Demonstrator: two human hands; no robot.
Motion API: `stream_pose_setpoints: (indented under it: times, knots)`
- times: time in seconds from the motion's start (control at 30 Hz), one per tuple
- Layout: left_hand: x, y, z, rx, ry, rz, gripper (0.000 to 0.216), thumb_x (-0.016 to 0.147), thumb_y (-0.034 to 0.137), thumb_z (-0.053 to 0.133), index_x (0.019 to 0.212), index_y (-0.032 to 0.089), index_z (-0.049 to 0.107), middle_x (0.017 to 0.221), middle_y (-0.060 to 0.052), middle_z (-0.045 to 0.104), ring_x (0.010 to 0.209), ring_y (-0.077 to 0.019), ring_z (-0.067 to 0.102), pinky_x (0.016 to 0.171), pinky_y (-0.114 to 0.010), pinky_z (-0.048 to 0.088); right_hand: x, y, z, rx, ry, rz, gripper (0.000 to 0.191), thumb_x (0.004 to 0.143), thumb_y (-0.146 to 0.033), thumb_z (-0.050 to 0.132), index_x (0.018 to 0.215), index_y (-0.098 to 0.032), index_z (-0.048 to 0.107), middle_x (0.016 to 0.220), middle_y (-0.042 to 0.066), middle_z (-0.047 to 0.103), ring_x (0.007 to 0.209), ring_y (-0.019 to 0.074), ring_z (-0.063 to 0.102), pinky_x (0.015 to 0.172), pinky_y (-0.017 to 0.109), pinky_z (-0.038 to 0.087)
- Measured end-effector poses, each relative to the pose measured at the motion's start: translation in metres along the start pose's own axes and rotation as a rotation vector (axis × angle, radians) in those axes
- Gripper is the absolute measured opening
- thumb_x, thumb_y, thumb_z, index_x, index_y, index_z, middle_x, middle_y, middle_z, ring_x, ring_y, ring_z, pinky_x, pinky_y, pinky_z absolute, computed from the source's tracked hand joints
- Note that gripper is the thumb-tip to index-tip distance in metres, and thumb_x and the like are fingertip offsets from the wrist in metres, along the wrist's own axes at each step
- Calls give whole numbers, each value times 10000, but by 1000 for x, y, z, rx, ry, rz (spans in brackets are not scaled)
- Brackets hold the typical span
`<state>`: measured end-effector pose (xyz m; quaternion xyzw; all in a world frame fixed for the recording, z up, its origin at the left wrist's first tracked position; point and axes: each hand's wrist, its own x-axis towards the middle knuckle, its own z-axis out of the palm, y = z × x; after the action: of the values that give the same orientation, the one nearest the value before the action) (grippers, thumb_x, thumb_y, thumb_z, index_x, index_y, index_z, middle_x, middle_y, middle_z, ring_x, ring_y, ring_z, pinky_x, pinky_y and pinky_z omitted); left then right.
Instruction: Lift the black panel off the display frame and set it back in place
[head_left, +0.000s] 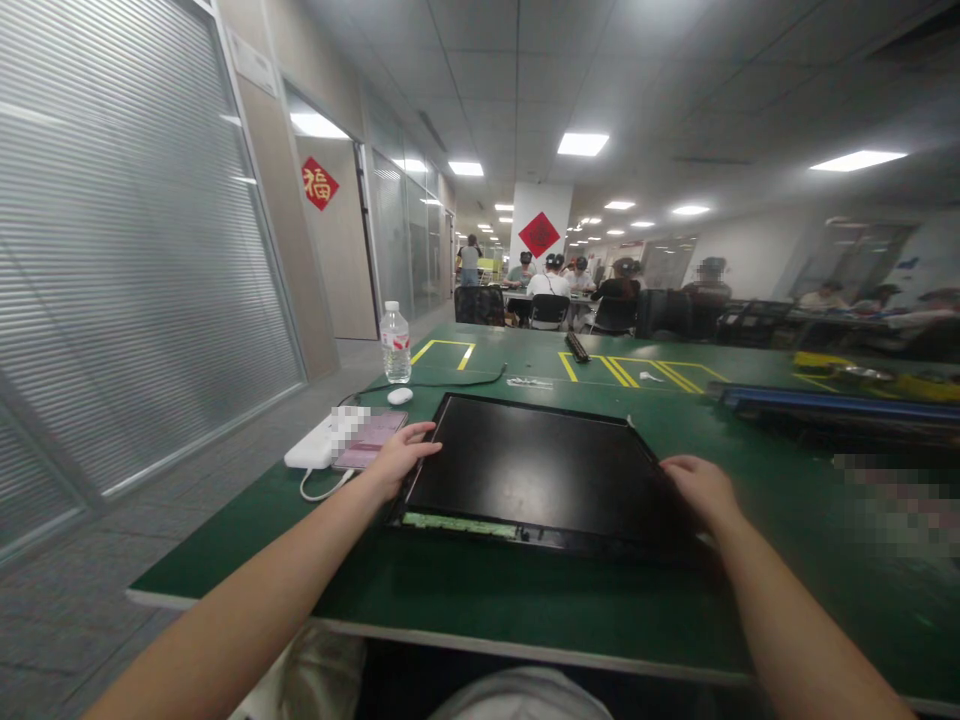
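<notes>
Left hand [401, 462] and right hand [705, 488] grasp 2 edges of a glossy black panel [532, 465] (flat, rectangular).

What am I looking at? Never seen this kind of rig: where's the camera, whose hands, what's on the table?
There's no machine: these are a person's two bare hands. The one picture comes from a camera worn on that person's head, looking forward and down. The left hand and right hand hold a dark panel, much like a screen, by opposite sides. A green table lies beneath; whether the panel rests flat on it is hard to tell. On it, left of the panel, are a phone, a white block-shaped device and a clear bottle. Other people are in the background.
</notes>
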<state>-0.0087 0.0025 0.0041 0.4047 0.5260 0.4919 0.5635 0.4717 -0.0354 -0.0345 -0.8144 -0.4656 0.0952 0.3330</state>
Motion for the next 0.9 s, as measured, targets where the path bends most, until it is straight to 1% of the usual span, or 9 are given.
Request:
stream_pose_setpoints:
  times: [0.07,0.13,0.27,0.37,0.5,0.57,0.67,0.77,0.9]
  knots:
    - [-1,0,0,-22,-26,-49,767,639,104,831,1349,202,556,990,-115,769,648,-223,734,588,-332,598,-1,-1,0,3,1,1,226,759,-302,577,828,-235,782,917,55,762,869,241,669,696,301,453]
    - [-2,1,0,-33,-45,-72,842,657,101,824,1424,216,498,891,-89,772,582,-211,717,556,-325,590,-2,-1,-1,1,6,0,223,749,-305,583,819,-239,784,907,57,762,849,242,667,684,305,454]
    - [-3,2,1,-68,-80,-106,971,641,120,850,1503,212,411,809,-79,773,588,-242,725,569,-356,598,-4,-3,-1,8,15,-8,216,728,-303,590,796,-242,787,895,61,761,821,232,666,680,302,457]
    - [-2,2,1,-93,-112,-119,980,611,127,870,1489,186,436,795,-81,778,604,-252,733,584,-360,602,-3,-3,-1,18,6,8,224,727,-309,586,801,-239,786,893,62,759,814,231,666,675,304,458]
    - [-1,-1,1,-109,-192,-122,875,586,126,876,1396,148,544,810,-93,786,633,-257,743,600,-355,606,-1,0,1,28,-1,1,229,730,-320,583,808,-239,783,875,59,757,822,237,666,674,307,457]
    - [0,-2,0,-93,-199,-107,825,584,123,873,1354,153,580,856,-98,791,643,-251,745,605,-348,605,0,1,1,32,3,-7,226,731,-318,581,804,-240,781,873,58,757,826,235,667,678,306,458]
    - [1,-4,-1,-67,-191,-75,804,583,120,871,1335,170,592,932,-103,792,670,-249,749,615,-348,606,0,1,1,24,-1,-8,225,744,-319,578,811,-241,778,883,56,758,835,237,666,690,310,459]
    - [-1,-3,-1,-86,-212,-43,822,579,119,874,1346,172,581,986,-110,787,733,-261,755,646,-358,611,-1,0,1,17,0,-12,221,745,-309,579,817,-242,777,904,58,760,843,240,666,705,314,460]
    - [-7,1,3,-134,-219,-3,732,591,102,863,1281,167,626,1076,-116,773,865,-268,757,714,-338,614,-3,-2,1,20,4,-12,216,744,-299,579,813,-237,775,897,59,761,849,238,670,719,310,459]
